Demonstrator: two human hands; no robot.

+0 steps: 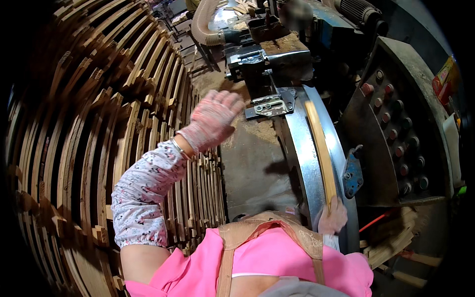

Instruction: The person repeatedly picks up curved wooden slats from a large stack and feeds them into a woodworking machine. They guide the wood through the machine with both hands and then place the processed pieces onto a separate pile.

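Note:
A long, narrow wooden strip point(320, 148) lies lengthwise on the shiny metal bed point(303, 153) of a woodworking machine. At its near end, close to my body, my right hand point(332, 216) is closed on the strip. My left hand point(215, 119), in a pink and white knit glove, hangs in the air left of the bed with its fingers stretched out and nothing in it. Just beyond its fingertips is a metal guide bracket point(269, 105) at the bed's left edge. The strip's far end points toward the machine's cutting housing point(287, 59).
Tall stacks of wooden strips point(133, 123) fill the left side. A slanted control panel point(396, 123) with several buttons stands at the right. A blue bracket point(352, 173) sits on the bed's right edge. A ribbed hose point(204, 24) runs at the back; sawdust point(260, 129) covers parts of the floor.

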